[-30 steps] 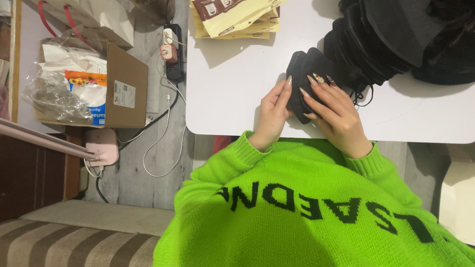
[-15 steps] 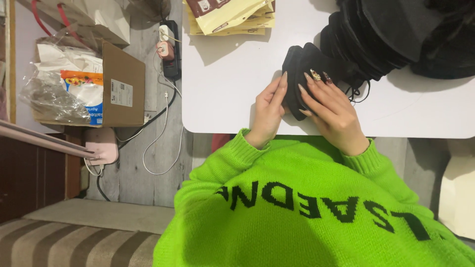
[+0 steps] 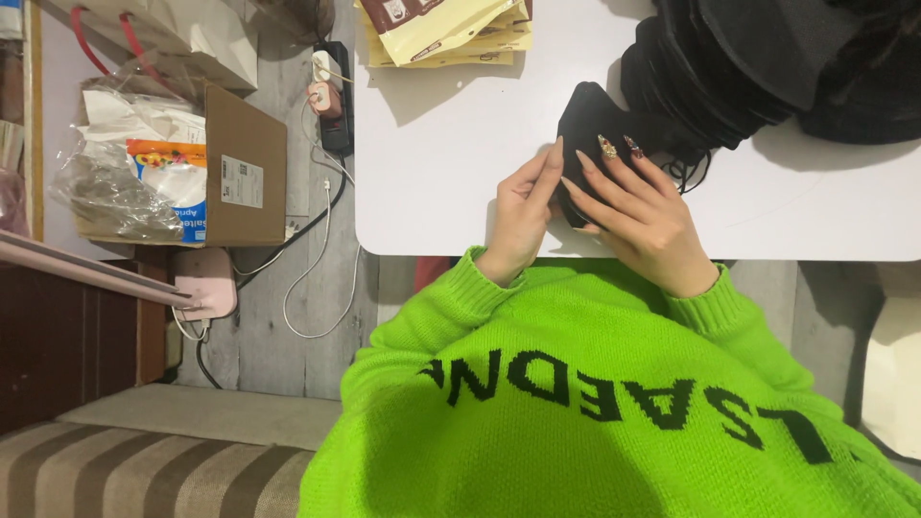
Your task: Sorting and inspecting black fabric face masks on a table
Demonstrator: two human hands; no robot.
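A table [image 3: 460, 192] holds packets [image 3: 441, 29] at its far left and masks [image 3: 729, 67] far right; cardboard box [image 3: 240, 163] on floor, left

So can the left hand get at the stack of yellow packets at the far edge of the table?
Probably yes. The left hand rests beside the black cloth piece, and only bare white table lies between it and the yellow packets.

Our bright green sweater [image 3: 614, 384] with black letters, our black face mask [image 3: 587, 125], white table [image 3: 451, 163], brown-beige striped sofa [image 3: 144, 475].
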